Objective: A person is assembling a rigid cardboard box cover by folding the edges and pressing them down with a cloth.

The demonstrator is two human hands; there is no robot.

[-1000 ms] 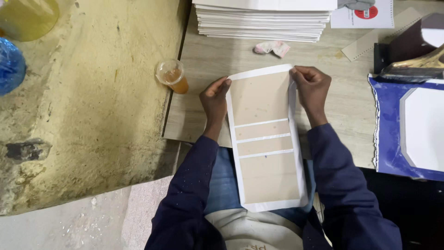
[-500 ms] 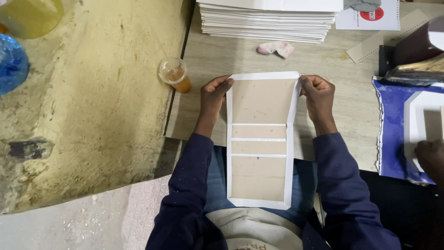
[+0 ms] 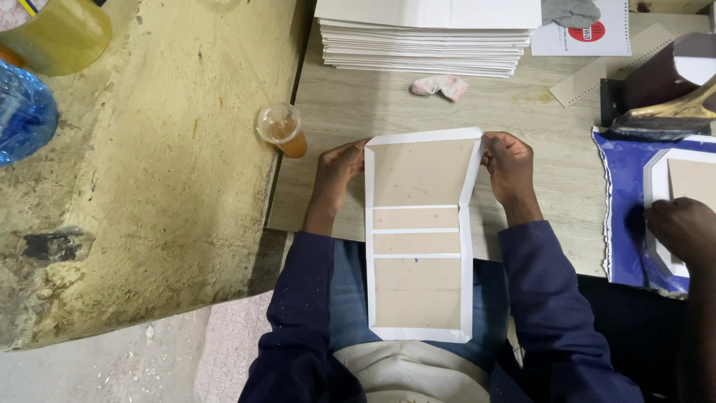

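The book-cover blank (image 3: 420, 235), 4 brown board panels on white paper with a turned white border, lies lengthwise from the table edge (image 3: 298, 201) over the lap; folding the right border flat looks best done with even pressure along the edge. The left hand (image 3: 339, 168) pinches its top corner at 9 o'clock, the right hand (image 3: 509, 164) grips at 3 o'clock.
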